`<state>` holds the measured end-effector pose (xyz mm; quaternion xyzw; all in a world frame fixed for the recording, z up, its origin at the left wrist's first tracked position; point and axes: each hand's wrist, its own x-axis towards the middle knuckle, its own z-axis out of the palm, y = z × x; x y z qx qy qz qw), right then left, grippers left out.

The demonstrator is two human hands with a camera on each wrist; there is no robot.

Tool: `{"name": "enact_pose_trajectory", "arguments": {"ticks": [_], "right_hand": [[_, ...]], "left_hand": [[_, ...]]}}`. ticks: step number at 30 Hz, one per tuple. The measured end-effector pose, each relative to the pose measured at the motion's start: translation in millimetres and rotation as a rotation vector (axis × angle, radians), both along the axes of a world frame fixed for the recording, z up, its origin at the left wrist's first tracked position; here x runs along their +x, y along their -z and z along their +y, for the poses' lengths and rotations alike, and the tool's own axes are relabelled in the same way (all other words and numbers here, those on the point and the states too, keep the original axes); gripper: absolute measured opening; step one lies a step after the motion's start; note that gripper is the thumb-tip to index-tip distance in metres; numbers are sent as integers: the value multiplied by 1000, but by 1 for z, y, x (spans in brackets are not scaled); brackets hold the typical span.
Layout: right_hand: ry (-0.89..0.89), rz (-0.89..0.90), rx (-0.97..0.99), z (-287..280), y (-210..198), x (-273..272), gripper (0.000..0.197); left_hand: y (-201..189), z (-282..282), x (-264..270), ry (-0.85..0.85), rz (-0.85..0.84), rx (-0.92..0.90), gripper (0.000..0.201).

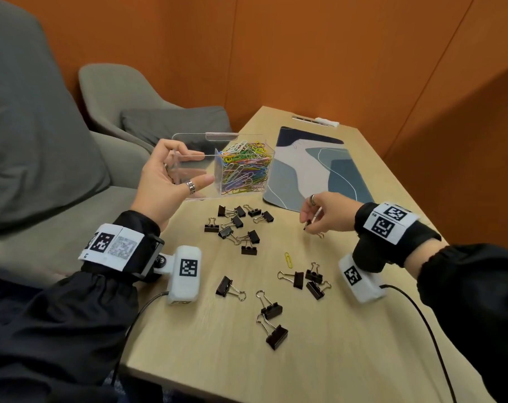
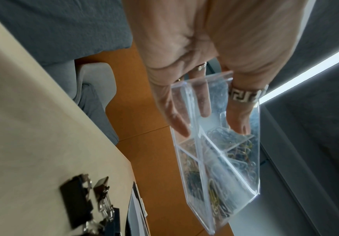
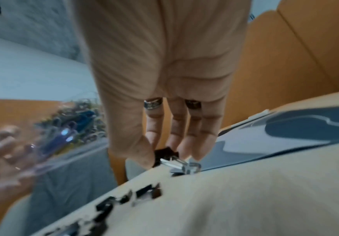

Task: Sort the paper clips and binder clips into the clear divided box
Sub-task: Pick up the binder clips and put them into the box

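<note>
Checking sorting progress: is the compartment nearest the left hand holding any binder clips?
No, that section of the clear box is bare; only the far one holds paper clips.

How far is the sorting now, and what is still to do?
Mostly done for paper clips: they fill one compartment of the clear divided box, which the left hand holds up. In hand: the right hand pinches one binder clip. Left: the other binder clips and one yellow paper clip on the table.
</note>
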<state>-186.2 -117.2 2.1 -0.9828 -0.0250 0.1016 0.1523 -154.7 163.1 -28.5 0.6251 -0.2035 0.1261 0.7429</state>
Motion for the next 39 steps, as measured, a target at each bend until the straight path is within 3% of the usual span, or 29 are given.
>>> {"name": "enact_pose_trajectory", "arguments": {"ticks": [2,4,11,19,25,32,36,39], "right_hand": [[-30,67,-149,-3,7,2,15],[-60,103,-179,-2,11,2,19],[-281,247,-25,11,11,-2,28],[-298,299,-49,13,17,-2,12],[-303,295,-28,17,17,-3,29],[-344,309,-81,23,18,-5,12],[-358,327,-182,24,20,-8,15],[-368,218,-245,28,19,-7,19]], "left_hand": [[0,0,0,-3,-1,-1,42],[1,0,0,-1,-5,3,42],[3,0,1,5,2,3,43],[2,0,1,-2,2,18,42],[3,1,2,1,1,23,42],[2,1,1,4,5,29,41],[2,1,0,0,6,35,41],[2,1,1,-1,6,33,41]]}}
